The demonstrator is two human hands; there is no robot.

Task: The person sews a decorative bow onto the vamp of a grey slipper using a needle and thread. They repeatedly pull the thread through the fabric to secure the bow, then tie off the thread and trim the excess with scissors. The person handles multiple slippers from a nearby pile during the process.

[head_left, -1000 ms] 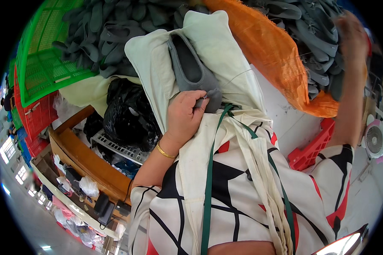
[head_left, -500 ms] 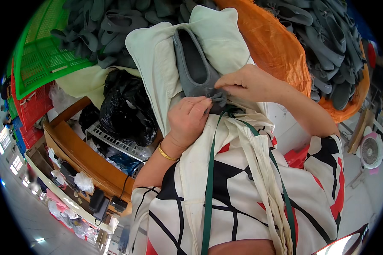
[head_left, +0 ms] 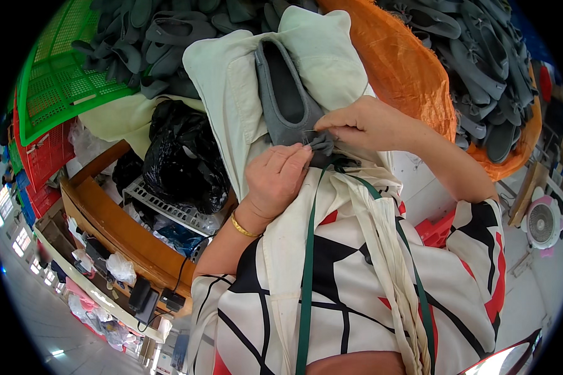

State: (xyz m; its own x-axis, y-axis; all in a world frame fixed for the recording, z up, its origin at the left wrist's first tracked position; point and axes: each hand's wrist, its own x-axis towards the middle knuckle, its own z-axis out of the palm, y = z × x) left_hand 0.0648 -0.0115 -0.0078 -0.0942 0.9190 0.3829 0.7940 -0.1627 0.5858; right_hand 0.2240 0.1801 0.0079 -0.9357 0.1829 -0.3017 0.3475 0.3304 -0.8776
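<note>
My right hand (head_left: 360, 125), raised far out to the side a second ago, has come in to the toe of the grey shoe (head_left: 286, 103), so both hands now meet there. Its grip pinches something thin, too small to name; my left hand (head_left: 276, 175) has its grip closed on the toe beside a gathered grey piece (head_left: 322, 145), the shoe lying on the pale cushion (head_left: 325, 53).

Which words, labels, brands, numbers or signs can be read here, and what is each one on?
None can be read.
Pale strip on the green basket: too small to tell whether it bears text.
Fan: no readable marking.
Grey shoe being handled: no lettering visible.
</note>
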